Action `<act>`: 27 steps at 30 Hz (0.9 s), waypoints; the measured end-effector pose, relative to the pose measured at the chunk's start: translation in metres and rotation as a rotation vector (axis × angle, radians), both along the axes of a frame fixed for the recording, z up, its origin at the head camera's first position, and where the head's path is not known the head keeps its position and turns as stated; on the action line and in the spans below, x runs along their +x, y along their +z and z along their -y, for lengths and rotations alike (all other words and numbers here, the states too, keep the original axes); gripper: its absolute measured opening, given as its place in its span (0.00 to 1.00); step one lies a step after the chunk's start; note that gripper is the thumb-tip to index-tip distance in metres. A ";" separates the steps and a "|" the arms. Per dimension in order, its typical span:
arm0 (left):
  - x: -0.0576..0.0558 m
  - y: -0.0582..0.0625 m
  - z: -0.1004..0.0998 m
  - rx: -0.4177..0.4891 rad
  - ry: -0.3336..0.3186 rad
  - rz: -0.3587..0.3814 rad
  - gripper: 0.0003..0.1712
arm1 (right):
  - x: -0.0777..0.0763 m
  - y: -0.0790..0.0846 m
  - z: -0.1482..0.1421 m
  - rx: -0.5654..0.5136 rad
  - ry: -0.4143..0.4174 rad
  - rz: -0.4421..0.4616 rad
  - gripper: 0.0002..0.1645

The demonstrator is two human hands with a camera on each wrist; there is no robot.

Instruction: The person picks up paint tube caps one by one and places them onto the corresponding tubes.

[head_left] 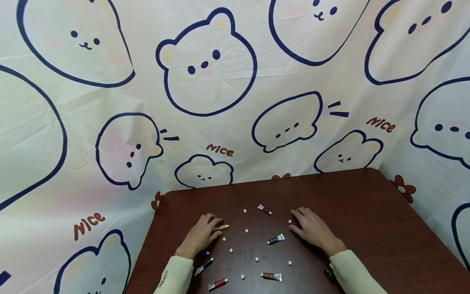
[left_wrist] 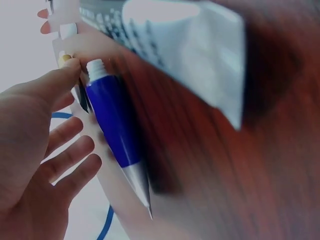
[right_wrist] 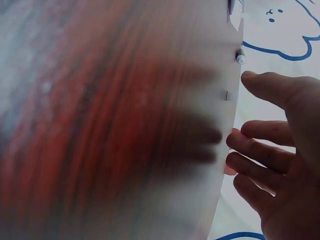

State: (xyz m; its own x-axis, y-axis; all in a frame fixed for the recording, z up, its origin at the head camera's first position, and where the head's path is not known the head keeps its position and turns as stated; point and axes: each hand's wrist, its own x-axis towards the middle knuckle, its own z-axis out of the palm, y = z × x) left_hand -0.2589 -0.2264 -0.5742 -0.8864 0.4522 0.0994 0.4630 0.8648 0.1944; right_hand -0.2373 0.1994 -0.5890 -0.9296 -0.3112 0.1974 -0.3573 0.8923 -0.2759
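In the head view my left hand [head_left: 201, 234] rests at the table's left, thumb and forefinger pinching a small yellow paint tube [head_left: 223, 227]. Close by that hand lies a blue paint tube [left_wrist: 112, 120], its white threaded nozzle uncapped. A black tube [head_left: 204, 266] sits beside the left sleeve, with a red tube [head_left: 218, 284] nearer me. My right hand [head_left: 313, 230] rests on the right, fingers loosely bent. A small white cap [head_left: 290, 221] is between its thumb and forefinger; whether they touch it I cannot tell.
Several white caps [head_left: 247, 231] are scattered over the brown table [head_left: 367, 228]. Between the hands lie a dark tube [head_left: 264, 209] at the back, a dark blue tube [head_left: 276, 239] and a brown tube [head_left: 271, 277] in front. A printed curtain [head_left: 235, 134] hangs behind the table.
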 end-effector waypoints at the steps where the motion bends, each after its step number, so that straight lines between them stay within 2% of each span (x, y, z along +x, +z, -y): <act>1: 0.000 0.000 0.000 -0.007 -0.006 -0.015 0.23 | -0.001 0.000 0.001 0.007 0.006 -0.013 0.33; 4: -0.001 0.000 -0.002 -0.020 -0.016 -0.040 0.21 | -0.002 -0.001 0.002 0.032 0.020 -0.048 0.31; 8: -0.001 0.000 -0.003 -0.007 -0.015 -0.033 0.19 | -0.003 -0.003 0.004 0.068 0.029 -0.081 0.29; 14: -0.001 0.001 -0.006 -0.010 -0.023 -0.064 0.14 | -0.006 -0.003 0.009 0.078 0.034 -0.091 0.27; 23: 0.000 -0.002 -0.006 0.010 -0.046 -0.099 0.08 | -0.009 -0.006 0.015 0.048 0.045 -0.126 0.12; 27: 0.001 -0.004 -0.007 0.016 -0.035 -0.102 0.06 | -0.010 -0.006 0.016 0.058 0.053 -0.130 0.08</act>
